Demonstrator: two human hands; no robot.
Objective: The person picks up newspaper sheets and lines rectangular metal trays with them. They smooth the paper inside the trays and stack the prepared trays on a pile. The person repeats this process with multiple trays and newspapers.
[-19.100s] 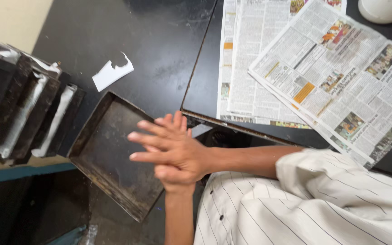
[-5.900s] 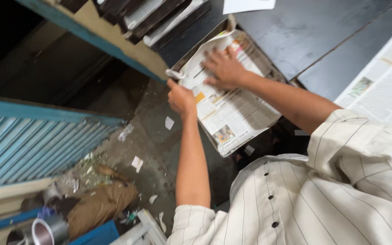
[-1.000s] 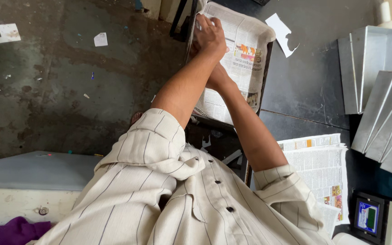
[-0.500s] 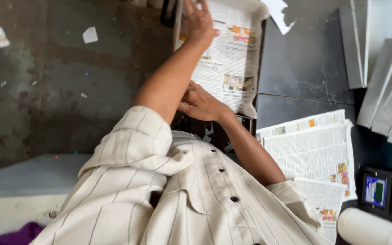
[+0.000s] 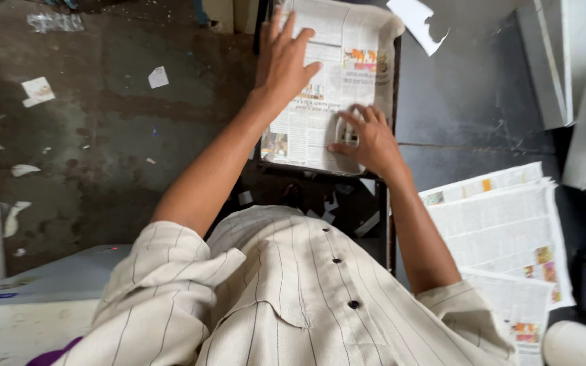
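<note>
Pressing a newspaper sheet [image 5: 334, 81] into a dark metal tray [image 5: 395, 102], you are working now on the lining step, as far as I can judge. Your left hand [image 5: 283, 64] is lying open and flat on the far left part of the sheet, fingers spread, near the tray's left rim. Your right hand [image 5: 367, 139] is resting on the near right part of the sheet, fingers bent a little and the tips pushing the paper down; it is gripping nothing. The tray is sitting at the left edge of the dark table [image 5: 483, 115], and the sheet is covering almost all of its bottom, with the far right corner of the paper rising over the rim. The next move, I think, is calling for smoothing the paper toward the corners and tucking that raised corner. More newspapers [image 5: 503, 230] are lying near the table's near edge, just beside your right forearm.
</note>
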